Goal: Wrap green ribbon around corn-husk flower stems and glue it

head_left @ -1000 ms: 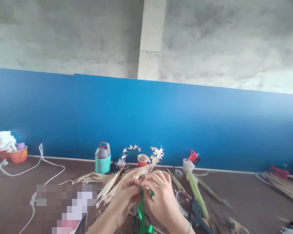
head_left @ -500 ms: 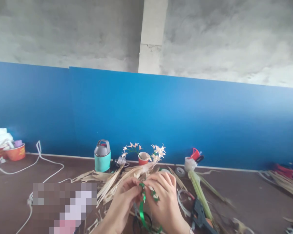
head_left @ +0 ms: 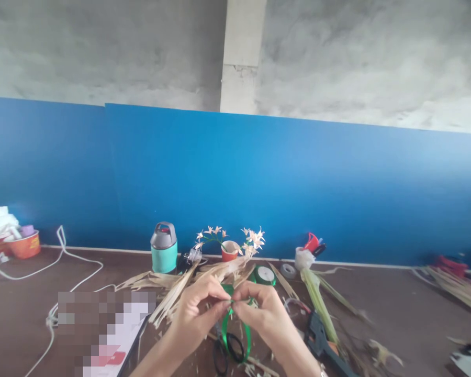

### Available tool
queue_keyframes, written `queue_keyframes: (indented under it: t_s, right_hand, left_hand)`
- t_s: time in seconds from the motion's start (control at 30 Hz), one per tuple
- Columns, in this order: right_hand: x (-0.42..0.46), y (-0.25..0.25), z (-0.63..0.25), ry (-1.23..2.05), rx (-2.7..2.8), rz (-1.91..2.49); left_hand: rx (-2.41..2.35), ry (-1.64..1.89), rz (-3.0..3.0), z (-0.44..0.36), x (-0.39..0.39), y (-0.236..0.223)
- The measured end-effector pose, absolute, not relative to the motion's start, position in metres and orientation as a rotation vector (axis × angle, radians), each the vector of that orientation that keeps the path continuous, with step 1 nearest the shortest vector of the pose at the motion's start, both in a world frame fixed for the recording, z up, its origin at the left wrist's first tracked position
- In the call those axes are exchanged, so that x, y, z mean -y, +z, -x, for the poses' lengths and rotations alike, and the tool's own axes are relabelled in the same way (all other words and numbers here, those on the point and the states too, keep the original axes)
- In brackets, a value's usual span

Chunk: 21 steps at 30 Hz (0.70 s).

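Observation:
My left hand (head_left: 198,310) and my right hand (head_left: 262,308) meet above the middle of the table, thumbs and forefingers pinched together almost fingertip to fingertip. Between them they grip a thin green ribbon (head_left: 248,340), which hangs below in a loop. Whatever else lies at the pinch is too small to make out. Under the loop are scissors (head_left: 220,358) with black handles, among pale scraps. A spool of green ribbon (head_left: 265,275) lies just beyond my right hand, and dry husk strips (head_left: 175,296) spread beyond and beside my left.
Behind the husks stands a red paper cup (head_left: 230,252) with pale husk flowers (head_left: 253,239). A teal flask (head_left: 164,256) is to its left. On the right are a black glue gun (head_left: 321,337), green stalks (head_left: 317,298) and a tape roll (head_left: 288,270). A white cord (head_left: 84,280) runs along the left.
Both hands have turned so the fingertips face each other, and the fingers have drawn back. The ribbon loop hangs wider, and the green spool is now uncovered.

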State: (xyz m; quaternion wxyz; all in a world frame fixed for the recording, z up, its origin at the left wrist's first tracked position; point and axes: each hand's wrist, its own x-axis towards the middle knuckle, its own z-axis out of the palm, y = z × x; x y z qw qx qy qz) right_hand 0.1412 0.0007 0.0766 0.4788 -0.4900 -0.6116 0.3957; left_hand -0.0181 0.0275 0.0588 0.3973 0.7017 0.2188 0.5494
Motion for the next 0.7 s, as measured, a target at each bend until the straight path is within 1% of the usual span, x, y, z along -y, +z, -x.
queue_keyframes:
  t_s: [0.07, 0.1, 0.17, 0.23, 0.3, 0.4, 0.53, 0.7]
  right_hand:
    - [-0.001, 0.077, -0.143, 1.141, 1.404, 1.237]
    - [-0.001, 0.077, -0.144, 1.175, 1.388, 1.258]
    - [0.000, 0.078, -0.143, 1.118, 1.446, 1.294]
    - [0.002, 0.079, -0.140, 0.878, 1.568, 1.310]
    - [0.005, 0.079, -0.136, 0.544, 1.676, 1.320]
    - [0.008, 0.078, -0.131, 0.158, 1.765, 1.327]
    - [0.008, 0.077, -0.128, -0.052, 1.800, 1.320]
    - [0.009, 0.077, -0.128, -0.129, 1.808, 1.341]
  left_hand:
    - [-0.542, 1.357, -1.845, 0.020, -0.027, 0.060]
    - [-0.550, 1.347, -1.852, 0.020, -0.027, 0.061]
    - [-0.606, 1.344, -1.820, 0.018, -0.026, 0.062]
    - [-0.702, 1.352, -1.734, 0.015, -0.026, 0.063]
    - [-0.787, 1.332, -1.618, 0.011, -0.025, 0.064]
    - [-0.865, 1.233, -1.487, 0.007, -0.025, 0.064]
    - [-0.872, 1.155, -1.437, 0.005, -0.027, 0.060]
    - [-0.843, 1.116, -1.460, 0.008, -0.030, 0.055]
